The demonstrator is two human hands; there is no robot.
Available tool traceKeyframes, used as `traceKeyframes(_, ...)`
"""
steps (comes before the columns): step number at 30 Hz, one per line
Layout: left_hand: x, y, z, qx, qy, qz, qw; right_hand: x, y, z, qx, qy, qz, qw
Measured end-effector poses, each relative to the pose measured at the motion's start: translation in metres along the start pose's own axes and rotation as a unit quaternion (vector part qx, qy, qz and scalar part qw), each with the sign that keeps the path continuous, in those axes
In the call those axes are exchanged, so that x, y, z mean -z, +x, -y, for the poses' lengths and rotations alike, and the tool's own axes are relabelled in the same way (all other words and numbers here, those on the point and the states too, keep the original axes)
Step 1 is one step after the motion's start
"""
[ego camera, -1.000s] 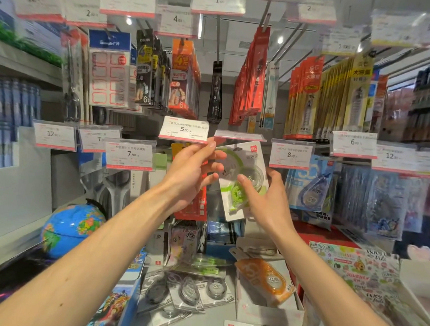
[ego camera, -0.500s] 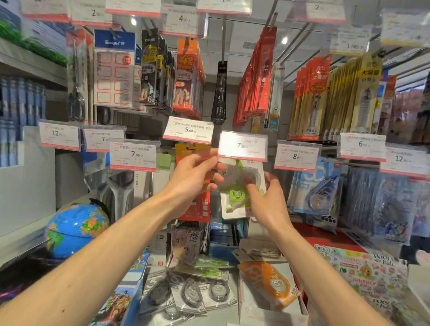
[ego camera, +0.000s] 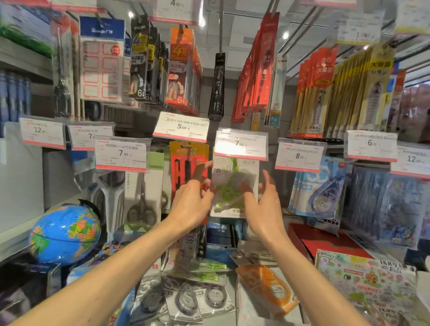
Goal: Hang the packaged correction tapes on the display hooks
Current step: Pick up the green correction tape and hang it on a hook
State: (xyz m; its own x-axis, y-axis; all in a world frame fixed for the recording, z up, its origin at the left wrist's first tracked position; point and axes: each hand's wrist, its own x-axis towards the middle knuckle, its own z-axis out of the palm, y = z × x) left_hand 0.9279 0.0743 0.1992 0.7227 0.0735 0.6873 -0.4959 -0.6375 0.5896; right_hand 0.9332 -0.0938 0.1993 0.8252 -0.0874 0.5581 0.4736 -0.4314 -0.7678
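A white card pack with a green correction tape [ego camera: 233,188] hangs upright under the price tag marked 7 [ego camera: 241,144]. My left hand [ego camera: 191,201] is at the pack's left edge, fingers spread and blurred, fingertips touching or just off it. My right hand [ego camera: 262,206] is at its right edge, fingers open and relaxed, not gripping. More packaged correction tapes [ego camera: 193,297] lie in a loose heap on the shelf below my arms. An orange correction tape pack [ego camera: 269,288] rests on a white box.
A red pack [ego camera: 187,161] hangs just left of the green one, blue tape packs [ego camera: 318,189] to the right. A globe [ego camera: 64,234] stands at lower left, scissors packs [ego camera: 138,199] behind it. A sticker book [ego camera: 366,285] lies at lower right. Rows of hooks and price tags hang overhead.
The green pack went up onto the hook and the price tag dropped over it. Both hands released it and drew back slightly with fingers spread; the camera moved closer.
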Motion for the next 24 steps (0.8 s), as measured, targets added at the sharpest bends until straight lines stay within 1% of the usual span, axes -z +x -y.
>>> traceKeyframes(2, -0.003, 0.003, 0.001, -0.008, 0.014, -0.003, 1.000, 0.000, -0.005, -0.002, 0.042, -0.025, -0.006, 0.999)
traceKeyframes(4, -0.005, 0.005, 0.002, -0.006, 0.037, -0.004, 0.999, -0.002, -0.005, -0.004, 0.066, -0.055, 0.009, 0.996)
traceKeyframes(9, -0.010, 0.016, 0.005, -0.003, 0.132, 0.027, 0.991, -0.007, 0.013, -0.005, 0.058, -0.077, 0.040, 0.995)
traceKeyframes(14, -0.015, 0.025, 0.011, -0.004, 0.148, 0.044, 0.988, -0.005, 0.018, -0.006, 0.064, -0.084, 0.050, 0.993)
traceKeyframes(18, -0.009, 0.012, 0.013, -0.018, 0.142, 0.049, 0.989, -0.001, 0.017, -0.010, 0.077, -0.083, 0.058, 0.992)
traceKeyframes(20, -0.004, 0.002, 0.021, -0.024, 0.132, 0.029, 0.990, 0.002, 0.013, -0.017, 0.081, -0.084, 0.057, 0.991)
traceKeyframes(22, 0.003, -0.011, 0.031, -0.025, 0.141, 0.013, 0.990, 0.004, 0.007, -0.025, 0.067, -0.092, 0.063, 0.992)
traceKeyframes(24, 0.008, -0.029, 0.042, -0.033, 0.157, 0.022, 0.987, 0.007, 0.001, -0.034, 0.048, -0.102, 0.072, 0.991)
